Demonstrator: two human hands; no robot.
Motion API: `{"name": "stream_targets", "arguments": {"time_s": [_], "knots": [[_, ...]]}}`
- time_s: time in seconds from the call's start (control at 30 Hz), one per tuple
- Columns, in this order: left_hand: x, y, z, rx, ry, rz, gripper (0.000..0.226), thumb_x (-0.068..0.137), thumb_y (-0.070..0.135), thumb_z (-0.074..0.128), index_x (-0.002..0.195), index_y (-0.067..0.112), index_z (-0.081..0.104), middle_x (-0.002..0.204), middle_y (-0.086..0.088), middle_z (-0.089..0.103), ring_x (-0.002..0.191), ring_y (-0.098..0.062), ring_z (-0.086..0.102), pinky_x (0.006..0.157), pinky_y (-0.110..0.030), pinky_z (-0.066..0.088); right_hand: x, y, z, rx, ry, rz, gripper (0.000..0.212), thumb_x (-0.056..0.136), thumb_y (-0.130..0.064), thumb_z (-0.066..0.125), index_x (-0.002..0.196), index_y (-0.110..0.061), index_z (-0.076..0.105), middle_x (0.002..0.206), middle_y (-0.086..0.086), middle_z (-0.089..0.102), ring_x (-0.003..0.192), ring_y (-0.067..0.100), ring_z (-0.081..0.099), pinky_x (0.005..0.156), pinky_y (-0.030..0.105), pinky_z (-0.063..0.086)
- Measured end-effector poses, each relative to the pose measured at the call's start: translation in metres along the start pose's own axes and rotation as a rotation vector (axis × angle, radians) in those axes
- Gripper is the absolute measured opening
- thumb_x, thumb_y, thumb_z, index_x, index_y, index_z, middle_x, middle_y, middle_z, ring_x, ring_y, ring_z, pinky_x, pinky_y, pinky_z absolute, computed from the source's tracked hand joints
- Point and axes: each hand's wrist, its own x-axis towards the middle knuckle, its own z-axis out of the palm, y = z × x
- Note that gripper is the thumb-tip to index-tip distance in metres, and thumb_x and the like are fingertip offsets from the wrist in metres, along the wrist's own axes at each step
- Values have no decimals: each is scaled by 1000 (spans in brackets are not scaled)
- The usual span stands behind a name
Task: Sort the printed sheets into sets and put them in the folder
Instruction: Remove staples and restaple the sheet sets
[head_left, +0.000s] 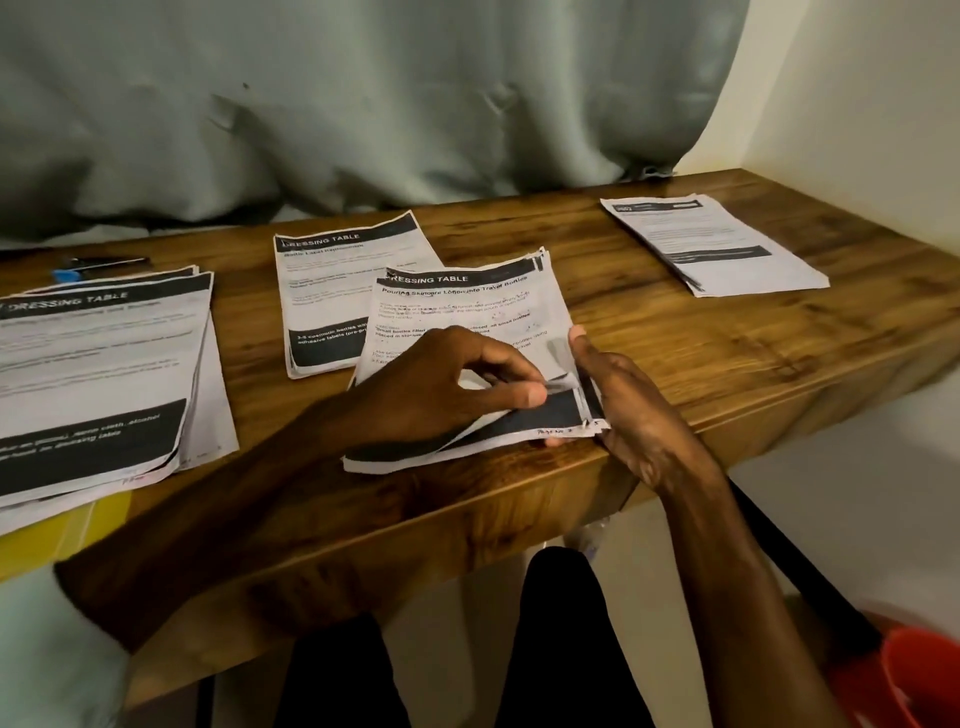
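A stack of printed sheets headed "Dressing Table" lies near the wooden table's front edge. My left hand rests on it and pinches the lifted lower right corner of the top sheet between thumb and forefinger. My right hand holds the stack's right edge, with its thumb on top and fingers under the bottom corner. Three more piles lie around it: one just behind it, a large one at the left and one at the far right. A yellow folder shows under the left pile.
A grey curtain hangs behind the wooden table. A blue and black object lies at the back left. A white wall closes the right side. An orange object sits on the floor at the lower right.
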Motion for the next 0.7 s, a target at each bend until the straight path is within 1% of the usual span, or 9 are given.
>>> {"name": "stream_targets", "arguments": {"time_s": [0.1,0.17,0.23,0.3,0.37,0.43,0.5,0.57,0.7], "knots": [[-5,-3,7,-20,173,-8,24,98,28,66,122,24,66,107,16,73,98,8,67,75,-8,48,1,-1,3,-6,72,4,45,105,-45,42,103,-13,74,98,8,79,88,20,76,72,27,62],[-9,-2,11,-44,231,21,24,98,19,66,114,31,53,107,20,67,94,12,66,70,-5,46,-1,-2,5,-13,98,7,40,106,-43,43,99,-16,72,92,2,80,83,15,76,68,23,60],[-11,-5,15,72,267,162,25,98,8,62,103,30,51,98,16,65,87,4,67,68,-7,45,0,-2,6,-4,99,-2,39,106,-40,44,99,-14,72,90,1,79,80,12,76,64,20,59],[-13,-8,18,206,254,277,20,97,2,56,91,20,64,87,9,66,79,-8,64,67,-9,41,0,-2,7,10,95,-17,40,106,-36,44,100,-10,73,91,4,79,80,13,76,63,20,58],[-14,-11,20,250,201,276,21,98,9,55,94,19,74,90,9,71,82,-7,64,71,-12,42,0,-2,7,6,98,-24,39,107,-35,44,101,-9,73,91,5,79,79,13,76,63,20,58],[-15,-12,21,255,124,224,20,98,25,60,112,27,76,109,14,73,103,-1,64,87,-18,48,1,-1,8,10,97,-36,41,108,-34,41,99,-10,73,91,7,79,78,16,76,63,22,59],[-19,-14,25,319,82,186,37,93,48,66,127,35,69,124,16,68,117,2,58,100,-22,46,1,0,8,14,99,-43,43,108,-35,40,97,-9,74,90,8,79,77,17,76,63,23,59],[-19,-17,26,359,78,150,55,84,65,68,131,38,66,129,16,66,121,0,57,103,-30,48,0,0,9,1,100,-43,44,108,-35,40,96,-10,74,89,7,79,76,16,76,61,21,58],[-15,-12,18,173,68,117,49,83,56,76,125,32,72,125,12,71,117,2,62,99,-33,53,1,1,8,-56,111,-62,44,108,-37,40,98,-11,74,90,6,79,79,17,77,63,22,59]]}}
